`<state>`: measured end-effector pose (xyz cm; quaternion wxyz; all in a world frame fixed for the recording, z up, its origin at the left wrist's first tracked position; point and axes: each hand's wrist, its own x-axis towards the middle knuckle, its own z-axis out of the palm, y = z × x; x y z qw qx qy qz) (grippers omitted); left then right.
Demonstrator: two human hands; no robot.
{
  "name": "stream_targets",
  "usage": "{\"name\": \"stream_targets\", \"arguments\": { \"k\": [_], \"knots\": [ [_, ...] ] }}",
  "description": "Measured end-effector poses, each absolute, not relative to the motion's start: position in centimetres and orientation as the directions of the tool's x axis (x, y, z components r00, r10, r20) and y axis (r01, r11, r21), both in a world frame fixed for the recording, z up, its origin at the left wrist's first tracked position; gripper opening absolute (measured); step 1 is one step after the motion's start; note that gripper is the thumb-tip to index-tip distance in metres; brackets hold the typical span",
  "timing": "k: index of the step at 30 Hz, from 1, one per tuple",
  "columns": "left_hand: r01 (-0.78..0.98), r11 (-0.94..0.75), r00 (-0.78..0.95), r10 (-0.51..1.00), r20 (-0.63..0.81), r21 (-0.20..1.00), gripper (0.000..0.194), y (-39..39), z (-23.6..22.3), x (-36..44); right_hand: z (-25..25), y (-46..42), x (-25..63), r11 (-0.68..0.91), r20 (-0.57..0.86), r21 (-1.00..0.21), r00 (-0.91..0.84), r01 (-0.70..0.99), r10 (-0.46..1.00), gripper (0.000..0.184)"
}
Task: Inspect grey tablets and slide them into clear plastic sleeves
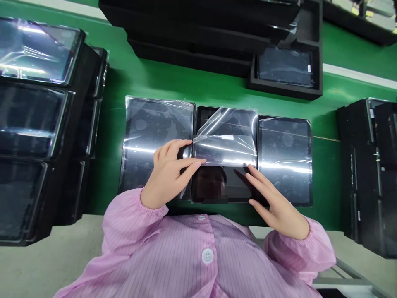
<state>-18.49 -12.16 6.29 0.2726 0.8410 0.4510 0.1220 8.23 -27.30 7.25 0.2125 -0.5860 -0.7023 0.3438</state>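
The left hand (169, 171) is pinching the clear film (228, 151) at its near-left edge above the middle tablet (234, 184); the right hand (276, 203), fingers spread, is resting at its near-right corner. Green table (214, 91) is showing beyond the tablet's far edge.

This looks like a factory workshop: matching flat screens (235, 184) line the green surface's (223, 92) near edge, black trays (198, 39) stack along its far edge, and a pink striped work smock (182, 256) faces it.
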Motion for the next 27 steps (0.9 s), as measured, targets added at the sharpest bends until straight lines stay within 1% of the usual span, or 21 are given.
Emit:
{"name": "stream_targets", "arguments": {
  "k": [7,11,13,15,17,19,20,22,24,27],
  "knots": [
    [0.690,-0.421,0.553,0.832,-0.053,0.588,0.032,-12.2,6.4,-18.2,7.2,-27.3,8.8,0.095,-0.081,-0.733,-0.225,0.673,0.971,0.076],
    [0.698,-0.412,0.545,0.836,-0.063,0.586,0.033,-12.3,6.2,-18.2,6.8,-27.6,9.5,0.088,-0.045,-0.796,-0.205,0.599,0.978,0.064],
    [0.688,-0.428,0.557,0.829,-0.047,0.586,0.038,-12.5,5.9,-18.5,6.4,-28.0,9.9,0.052,-0.005,-0.830,-0.102,0.555,0.995,0.054],
    [0.660,-0.470,0.581,0.814,-0.001,0.586,0.044,-12.9,5.6,-18.9,5.9,-28.5,10.6,-0.019,0.053,-0.841,0.117,0.541,0.992,0.044],
    [0.639,-0.522,0.601,0.797,0.057,0.565,0.047,-13.3,5.5,-19.1,5.5,-29.4,11.6,-0.109,0.160,-0.802,0.387,0.588,0.908,0.037],
    [0.650,-0.568,0.596,0.793,0.124,0.506,0.048,-13.7,5.5,-18.6,5.0,-30.5,12.8,-0.224,0.293,-0.700,0.559,0.678,0.776,0.036],
    [0.659,-0.590,0.591,0.790,0.165,0.467,0.047,-13.9,5.6,-18.1,4.8,-31.1,13.5,-0.288,0.340,-0.641,0.600,0.711,0.725,0.037],
    [0.649,-0.653,0.610,0.754,0.246,0.390,0.041,-14.5,5.6,-16.7,4.4,-32.4,14.5,-0.400,0.353,-0.579,0.661,0.710,0.662,0.041],
    [0.580,-0.744,0.692,0.665,0.283,0.332,0.036,-15.4,5.5,-14.8,3.8,-33.4,15.0,-0.463,0.302,-0.596,0.717,0.656,0.628,0.045],
    [0.390,-0.877,0.847,0.462,0.263,0.282,0.038,-17.1,5.2,-12.0,2.6,-34.3,14.9,-0.486,0.224,-0.638,0.747,0.598,0.626,0.047]
  ]
}}
